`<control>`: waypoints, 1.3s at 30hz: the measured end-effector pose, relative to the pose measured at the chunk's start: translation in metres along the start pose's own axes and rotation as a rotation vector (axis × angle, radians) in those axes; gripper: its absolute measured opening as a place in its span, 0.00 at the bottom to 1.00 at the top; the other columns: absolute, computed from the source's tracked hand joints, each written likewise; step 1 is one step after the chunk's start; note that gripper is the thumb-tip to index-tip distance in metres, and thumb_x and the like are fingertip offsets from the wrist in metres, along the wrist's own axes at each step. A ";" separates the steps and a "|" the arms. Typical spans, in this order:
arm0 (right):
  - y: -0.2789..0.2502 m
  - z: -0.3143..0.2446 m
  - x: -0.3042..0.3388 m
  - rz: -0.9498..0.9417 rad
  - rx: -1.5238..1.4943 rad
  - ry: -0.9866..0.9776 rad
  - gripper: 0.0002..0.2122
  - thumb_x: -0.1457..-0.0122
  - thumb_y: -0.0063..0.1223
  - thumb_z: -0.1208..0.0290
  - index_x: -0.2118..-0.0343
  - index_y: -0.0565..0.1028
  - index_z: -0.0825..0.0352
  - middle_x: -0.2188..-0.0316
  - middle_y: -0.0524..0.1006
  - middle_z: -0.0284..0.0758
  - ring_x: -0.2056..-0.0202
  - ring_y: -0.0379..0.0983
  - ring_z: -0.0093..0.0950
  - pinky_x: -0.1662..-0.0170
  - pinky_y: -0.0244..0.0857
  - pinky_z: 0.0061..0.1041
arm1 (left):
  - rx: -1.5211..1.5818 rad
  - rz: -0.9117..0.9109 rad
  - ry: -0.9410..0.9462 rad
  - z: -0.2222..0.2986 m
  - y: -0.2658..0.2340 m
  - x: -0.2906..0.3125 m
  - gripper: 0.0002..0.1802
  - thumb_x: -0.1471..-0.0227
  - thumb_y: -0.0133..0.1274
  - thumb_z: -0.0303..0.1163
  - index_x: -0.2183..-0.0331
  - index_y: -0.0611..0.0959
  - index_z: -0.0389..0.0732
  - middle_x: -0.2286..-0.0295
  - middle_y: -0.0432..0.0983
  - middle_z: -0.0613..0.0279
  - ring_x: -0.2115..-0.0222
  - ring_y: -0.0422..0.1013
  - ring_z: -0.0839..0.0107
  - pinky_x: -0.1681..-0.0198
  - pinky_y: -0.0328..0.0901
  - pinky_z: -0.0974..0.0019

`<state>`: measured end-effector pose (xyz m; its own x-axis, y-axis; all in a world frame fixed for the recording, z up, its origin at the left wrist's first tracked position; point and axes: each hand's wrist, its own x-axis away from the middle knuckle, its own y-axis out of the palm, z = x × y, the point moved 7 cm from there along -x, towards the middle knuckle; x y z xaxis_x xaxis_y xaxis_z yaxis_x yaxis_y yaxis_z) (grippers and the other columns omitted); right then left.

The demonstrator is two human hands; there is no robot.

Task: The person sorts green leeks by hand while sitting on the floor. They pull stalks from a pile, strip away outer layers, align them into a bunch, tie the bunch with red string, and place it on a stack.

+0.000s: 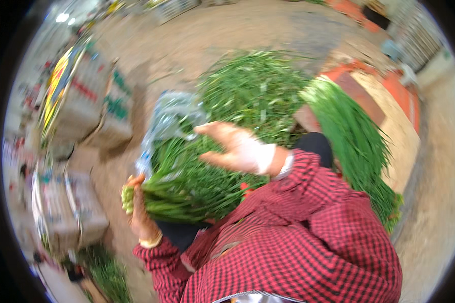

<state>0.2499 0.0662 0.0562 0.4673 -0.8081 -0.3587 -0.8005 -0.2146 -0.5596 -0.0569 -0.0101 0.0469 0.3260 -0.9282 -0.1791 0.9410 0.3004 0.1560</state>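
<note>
My left hand (143,214) is closed around a bunch of garlic chives (172,202), gripping it near the pale stem ends, with the long green leaves trailing right over my lap. Raised above the loose greens, my right hand (235,147) has its thumb and fingers apart and holds nothing. A thin whitish covering shows on its back and wrist. Beneath and beyond it lies a large heap of loose green leaves (253,96). A clear bluish plastic bag (174,108) sits at the heap's left side, close to my right fingertips.
To my right, a thick pile of chives (349,131) rests over a board (402,146) and orange sheeting (408,98). Strapped pale boxes (81,108) stand at the left, with another bundle (68,207) nearer. More greens (106,272) lie at lower left. A wall runs along the right.
</note>
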 end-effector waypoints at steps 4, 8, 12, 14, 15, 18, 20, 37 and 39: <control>-0.023 -0.096 -0.013 0.211 -0.012 -0.299 0.52 0.50 0.60 0.41 0.34 0.48 0.75 0.36 0.55 0.56 0.34 0.50 0.50 0.32 0.44 0.41 | -0.104 -0.220 0.131 0.047 0.078 0.008 0.16 0.40 0.52 0.25 0.50 0.75 0.35 0.57 0.76 0.59 0.54 0.71 0.70 0.46 0.64 0.66; 0.019 -0.101 -0.003 0.128 0.124 -0.305 0.61 0.61 0.64 0.40 0.33 0.41 0.75 0.34 0.50 0.53 0.33 0.47 0.51 0.33 0.41 0.48 | 0.193 -0.222 0.074 0.082 0.155 0.004 0.23 0.38 0.50 0.31 0.43 0.68 0.39 0.62 0.76 0.63 0.60 0.72 0.71 0.51 0.67 0.66; -0.062 -0.096 -0.021 0.270 0.153 -0.297 0.58 0.64 0.67 0.58 0.32 0.42 0.71 0.49 0.69 0.50 0.48 0.69 0.46 0.43 0.61 0.43 | 0.565 -0.389 0.132 0.118 0.211 -0.026 0.31 0.40 0.53 0.36 0.41 0.64 0.36 0.63 0.75 0.62 0.54 0.69 0.65 0.43 0.62 0.57; -0.132 -0.100 -0.016 0.248 0.344 -0.310 0.55 0.62 0.64 0.66 0.33 0.40 0.71 0.67 0.76 0.45 0.71 0.76 0.42 0.73 0.72 0.35 | 0.643 -0.482 0.118 0.129 0.261 -0.042 0.32 0.41 0.55 0.38 0.41 0.65 0.35 0.60 0.75 0.62 0.53 0.68 0.64 0.44 0.62 0.58; -0.154 -0.095 -0.020 0.136 0.549 -0.199 0.53 0.61 0.63 0.66 0.33 0.41 0.71 0.68 0.75 0.45 0.71 0.77 0.42 0.73 0.72 0.35 | 0.724 -0.446 0.084 0.127 0.284 -0.046 0.30 0.41 0.54 0.38 0.42 0.66 0.35 0.55 0.74 0.60 0.54 0.68 0.64 0.44 0.63 0.59; -0.245 -0.062 0.000 0.094 0.658 0.077 0.41 0.59 0.62 0.67 0.39 0.57 0.68 0.69 0.77 0.46 0.71 0.79 0.41 0.71 0.73 0.36 | 0.877 -0.615 -0.174 0.111 0.389 -0.048 0.31 0.39 0.49 0.49 0.43 0.69 0.37 0.48 0.70 0.52 0.49 0.67 0.60 0.42 0.62 0.53; -0.296 -0.021 0.029 0.058 0.775 0.258 0.38 0.57 0.61 0.68 0.39 0.60 0.65 0.67 0.78 0.47 0.69 0.79 0.42 0.67 0.74 0.36 | 0.629 -0.539 -0.203 0.032 0.429 -0.061 0.35 0.39 0.46 0.55 0.42 0.69 0.38 0.43 0.66 0.52 0.39 0.59 0.58 0.38 0.55 0.52; -0.300 0.271 0.213 0.234 0.624 0.842 0.39 0.41 0.52 0.43 0.38 0.60 0.74 0.37 0.61 0.50 0.34 0.54 0.43 0.33 0.46 0.36 | -0.021 -0.991 -0.591 -0.250 0.528 0.090 0.34 0.39 0.52 0.36 0.39 0.59 0.30 0.46 0.69 0.51 0.49 0.68 0.67 0.45 0.61 0.67; -0.330 0.297 0.223 0.302 0.454 0.892 0.41 0.42 0.49 0.39 0.38 0.62 0.74 0.38 0.62 0.52 0.35 0.54 0.44 0.33 0.47 0.36 | -0.091 -1.048 -0.584 -0.240 0.533 0.089 0.36 0.40 0.54 0.38 0.39 0.60 0.31 0.46 0.69 0.50 0.49 0.69 0.65 0.46 0.62 0.66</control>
<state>0.7295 0.1200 -0.0608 -0.3232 -0.9451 0.0483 -0.5354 0.1406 -0.8328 0.4957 0.1199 -0.1189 -0.6691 -0.6830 0.2930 0.7349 -0.6667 0.1243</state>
